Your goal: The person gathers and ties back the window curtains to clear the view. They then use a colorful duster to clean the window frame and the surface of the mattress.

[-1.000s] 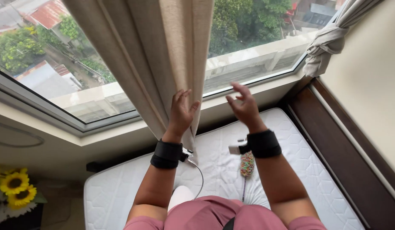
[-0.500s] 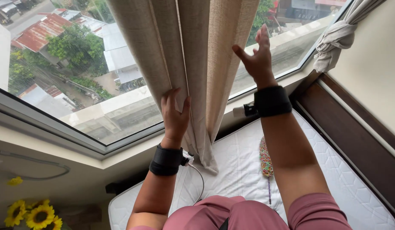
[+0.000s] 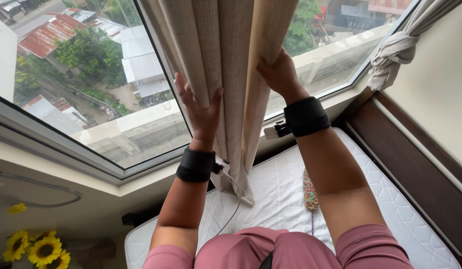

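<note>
The beige curtain hangs in gathered folds before the window, its lower end just above the white mattress. The left hand lies flat against the folds with fingers spread, palm pressing the cloth. The right hand grips a fold from the other side, fingers wrapped behind it (their tips are hidden). Both of the 2 wrists wear black bands. A multicoloured duster lies on the mattress. A second curtain, knotted, hangs at the right corner. Sunflowers stand at lower left.
</note>
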